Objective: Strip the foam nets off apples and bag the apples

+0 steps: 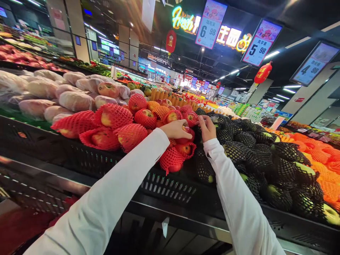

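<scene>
One long black crate (79,153) spans mid-frame, red-netted apples (132,136) heaped at centre. Just right of centre, the left hand (176,129) is clamped on a red apple (183,141); beside it, the right hand's (208,129) grip I cannot tell.

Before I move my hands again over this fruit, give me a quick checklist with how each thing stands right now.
1. Left hand at an apple: ok, its fingers curve against it.
2. Right hand gripping something: cannot tell, its fingertips are by a red-netted apple but contact is unclear.
3. Front net fully closed: not ok, it gapes and shows fruit.
4. Sleeves clear of the fingers: ok, the cuffs end at the wrists.
5. Underside of the apple at the left hand free of bruises: cannot tell, it is hidden.
</scene>
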Motion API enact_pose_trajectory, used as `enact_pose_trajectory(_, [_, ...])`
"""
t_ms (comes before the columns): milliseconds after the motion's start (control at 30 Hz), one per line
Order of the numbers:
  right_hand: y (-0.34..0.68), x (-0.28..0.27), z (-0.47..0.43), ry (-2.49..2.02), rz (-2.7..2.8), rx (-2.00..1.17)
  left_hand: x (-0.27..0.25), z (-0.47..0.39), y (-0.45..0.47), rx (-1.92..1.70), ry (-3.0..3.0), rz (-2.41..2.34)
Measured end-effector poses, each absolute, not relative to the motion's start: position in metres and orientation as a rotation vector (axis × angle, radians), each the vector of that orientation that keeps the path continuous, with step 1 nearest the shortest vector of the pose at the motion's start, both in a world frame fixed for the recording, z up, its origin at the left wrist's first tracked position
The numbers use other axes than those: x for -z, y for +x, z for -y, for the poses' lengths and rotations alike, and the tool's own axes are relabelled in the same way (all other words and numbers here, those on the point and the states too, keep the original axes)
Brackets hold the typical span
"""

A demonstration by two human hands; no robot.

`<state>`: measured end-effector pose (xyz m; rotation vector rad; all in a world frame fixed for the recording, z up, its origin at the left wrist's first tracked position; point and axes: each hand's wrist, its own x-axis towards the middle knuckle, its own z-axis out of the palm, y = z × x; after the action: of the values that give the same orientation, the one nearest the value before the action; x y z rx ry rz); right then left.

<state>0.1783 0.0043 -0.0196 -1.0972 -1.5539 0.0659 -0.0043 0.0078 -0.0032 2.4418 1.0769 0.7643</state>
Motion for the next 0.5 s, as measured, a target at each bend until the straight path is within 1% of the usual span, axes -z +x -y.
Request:
enact_pose_trajectory(100, [0.185, 0.020, -0.009, -1.143, 1.524, -0.086, -0.006, -0.003, 0.000, -0.609, 2.424, -1.267])
enact_pose_trajectory(167, [0.187, 0.019, -0.010, -1.147, 1.529, -0.080, -0.011, 0.007, 0.001, -0.522, 2.400, -1.476])
enact_pose_trajectory(233, [0.187, 0.017, -0.007, -1.142, 1.528, -0.069, -0.012, 0.026, -0.001, -0.596, 2.428, -1.693])
enact_pose_trajectory(300, [0.185, 0.015, -0.003, -1.132, 1.527, -0.060, -0.005, 0.056, -0.006, -0.827, 2.553, -1.772])
enact_pose_trajectory(433, [0.179, 0.013, 0.004, -1.120, 1.575, -0.032, 0.038, 0.126, -0.036, -1.277, 2.909, -1.402])
enact_pose_trajectory(500, [0.178, 0.014, 0.005, -1.129, 1.605, -0.043, 0.074, 0.147, -0.068, -1.286, 3.125, -1.242])
